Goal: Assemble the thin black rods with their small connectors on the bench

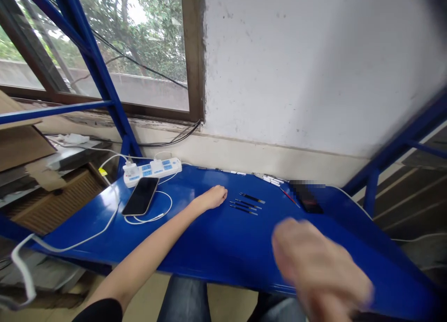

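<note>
My left hand (215, 197) rests on the blue table (209, 247) as a loose fist, with nothing visible in it. Just to its right lie several dark pen refills (247, 204), roughly side by side with clear ends pointing right. My right hand (314, 261) hangs nearer to me, in front of the table's right part. Motion smears it, so its fingers and anything in them cannot be made out. Beyond it lie a thin red refill (289, 197) and a dark flat object (309, 198), partly pixelated. White pen parts (274, 179) lie by the wall.
At the left, a smartphone (141, 196) leans against a white power strip (153, 171) with chargers plugged in. A white cable (87, 242) runs across the table's left side. Blue metal posts (101, 75) frame the table, and cardboard boxes (24, 145) stand at the far left.
</note>
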A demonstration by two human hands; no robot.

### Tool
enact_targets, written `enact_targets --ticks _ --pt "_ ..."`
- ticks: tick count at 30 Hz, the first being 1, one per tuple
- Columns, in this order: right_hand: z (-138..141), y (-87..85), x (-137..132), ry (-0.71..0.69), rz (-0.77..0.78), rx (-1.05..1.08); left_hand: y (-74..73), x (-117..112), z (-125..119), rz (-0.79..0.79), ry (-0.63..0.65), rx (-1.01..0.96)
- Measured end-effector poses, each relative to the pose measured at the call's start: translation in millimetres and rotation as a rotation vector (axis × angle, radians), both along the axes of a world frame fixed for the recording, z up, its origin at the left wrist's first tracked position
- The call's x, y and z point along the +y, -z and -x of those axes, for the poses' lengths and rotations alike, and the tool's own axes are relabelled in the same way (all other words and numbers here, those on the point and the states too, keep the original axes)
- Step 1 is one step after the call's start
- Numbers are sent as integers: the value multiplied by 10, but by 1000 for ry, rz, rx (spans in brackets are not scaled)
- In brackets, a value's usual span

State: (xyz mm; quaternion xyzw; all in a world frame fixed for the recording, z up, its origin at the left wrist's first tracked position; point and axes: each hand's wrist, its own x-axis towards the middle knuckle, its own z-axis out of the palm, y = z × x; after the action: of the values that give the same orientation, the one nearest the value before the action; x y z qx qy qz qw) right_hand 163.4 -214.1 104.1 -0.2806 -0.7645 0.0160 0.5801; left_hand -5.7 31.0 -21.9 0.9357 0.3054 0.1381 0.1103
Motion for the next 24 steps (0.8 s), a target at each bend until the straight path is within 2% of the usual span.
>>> enact_targets --ticks 2,4,6,8,11,13,24 --pt "-19 63 489 78 43 60 8 -16 1 -21 15 -47" --pt "-119 234 973 214 143 48 16 -64 -2 -37 8 -125" --pt "-290 497 1365 345 229 13 20 -123 -10 -30 -19 -200" --pt "-482 793 1613 438 302 -27 24 -175 -22 1 -63 -272" --pt "-693 1143 1725 522 388 -73 26 -216 -43 62 -141 -379" --pt "-745 1262 1697 527 428 -99 22 -224 -56 86 -176 -447" --pt "-771 1384 1653 508 514 -231 60 -254 -109 267 -215 -641"
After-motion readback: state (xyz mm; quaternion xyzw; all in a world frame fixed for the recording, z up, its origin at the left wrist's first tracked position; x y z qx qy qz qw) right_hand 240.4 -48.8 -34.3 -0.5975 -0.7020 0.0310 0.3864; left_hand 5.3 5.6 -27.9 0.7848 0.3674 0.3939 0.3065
